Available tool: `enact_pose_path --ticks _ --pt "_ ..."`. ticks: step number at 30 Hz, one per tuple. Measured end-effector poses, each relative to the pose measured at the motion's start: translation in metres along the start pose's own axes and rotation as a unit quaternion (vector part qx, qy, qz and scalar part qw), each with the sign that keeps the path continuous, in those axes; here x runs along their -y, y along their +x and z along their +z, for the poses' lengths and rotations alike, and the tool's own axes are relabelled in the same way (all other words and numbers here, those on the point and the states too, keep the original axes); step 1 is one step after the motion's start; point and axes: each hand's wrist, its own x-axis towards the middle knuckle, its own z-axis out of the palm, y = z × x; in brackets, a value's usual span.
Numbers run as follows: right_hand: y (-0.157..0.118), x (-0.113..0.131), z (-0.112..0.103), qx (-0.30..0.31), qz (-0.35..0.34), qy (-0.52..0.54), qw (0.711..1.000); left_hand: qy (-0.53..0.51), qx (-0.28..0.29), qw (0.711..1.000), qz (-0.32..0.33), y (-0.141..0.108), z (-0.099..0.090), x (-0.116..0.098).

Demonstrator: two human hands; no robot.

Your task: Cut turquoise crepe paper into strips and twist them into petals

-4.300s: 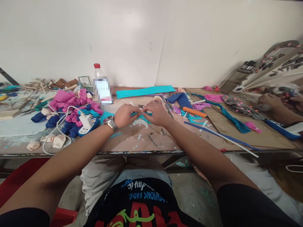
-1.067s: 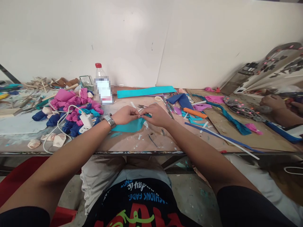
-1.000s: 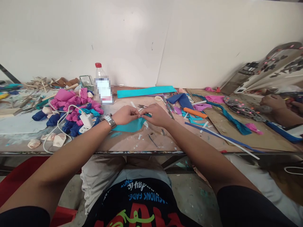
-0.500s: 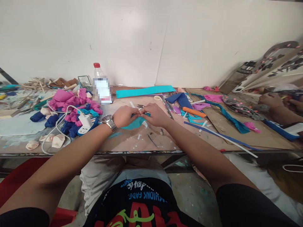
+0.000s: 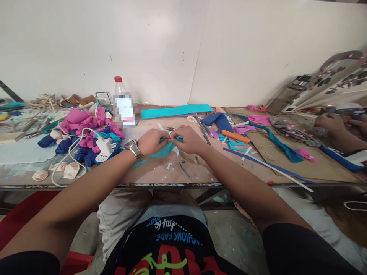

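Near the middle of the table, my left hand (image 5: 153, 141) and my right hand (image 5: 187, 140) meet at their fingertips. Both pinch the upper edge of a teal piece of cloth or paper (image 5: 163, 150), which hangs below the fingers. My left wrist wears a metal watch (image 5: 134, 149). Behind the hands lies a flat turquoise strip (image 5: 176, 110). Small scissors, partly hidden, lie just beyond the fingertips. White and blue scraps are scattered on the tabletop in front of my right hand.
At left, pink and blue fabric bundles (image 5: 77, 121) surround a power strip (image 5: 106, 152) with a white cable. A phone (image 5: 125, 110) leans on a bottle. An orange-handled tool (image 5: 235, 136) and strips lie at right, near another person's hands (image 5: 329, 126).
My fingertips have shifted slightly along the teal piece, and my left wrist has turned a little. The view has moved very slightly.
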Motion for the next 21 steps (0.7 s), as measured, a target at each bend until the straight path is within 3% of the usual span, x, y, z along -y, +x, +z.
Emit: enact_pose_path --ticks 8,21 --pt "0.0009 0.0011 0.0007 0.024 0.003 -0.012 1.0 0.042 0.012 0.999 0.023 0.0002 0.0032 0.0004" --pt "-0.0001 -0.0029 -0.0054 0.033 -0.004 -0.002 0.999 -0.087 0.03 0.996 -0.016 0.0022 -0.0005 0.0027"
